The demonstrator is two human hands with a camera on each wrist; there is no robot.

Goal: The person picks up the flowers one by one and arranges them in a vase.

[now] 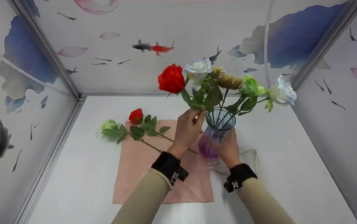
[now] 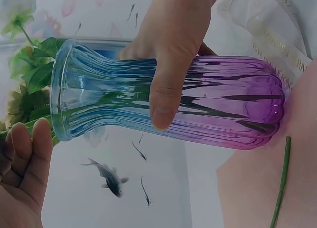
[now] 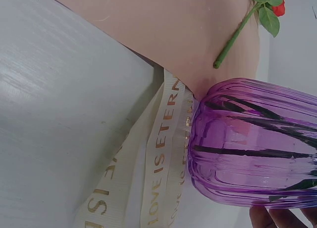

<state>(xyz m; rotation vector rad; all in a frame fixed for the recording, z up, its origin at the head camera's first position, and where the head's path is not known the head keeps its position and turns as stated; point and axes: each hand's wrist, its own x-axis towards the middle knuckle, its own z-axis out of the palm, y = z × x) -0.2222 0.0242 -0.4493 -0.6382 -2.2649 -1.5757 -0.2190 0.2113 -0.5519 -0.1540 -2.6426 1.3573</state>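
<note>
A ribbed glass vase (image 1: 217, 137), blue at the mouth and purple at the base, holds several flower stems. My right hand (image 1: 228, 147) grips it around the middle, thumb across the glass in the left wrist view. At the vase's mouth, my left hand (image 1: 189, 127) pinches a green stem (image 2: 37, 126) below the leaves. Above the rim spread a red rose (image 1: 172, 78), a white rose (image 1: 198, 67), brownish-yellow flowers (image 1: 229, 81), a light green flower (image 1: 250, 85) and another white rose (image 1: 282, 91). Dark stems show through the purple glass (image 3: 247, 143).
A pink sheet (image 1: 162, 183) lies on the white table (image 1: 72, 174). Across its upper left lie a loose red rose (image 1: 135, 116) and a pale green flower (image 1: 109, 125). Cream ribbon (image 3: 161, 158) with gold lettering is by the vase's base. Printed panels surround the table on three sides.
</note>
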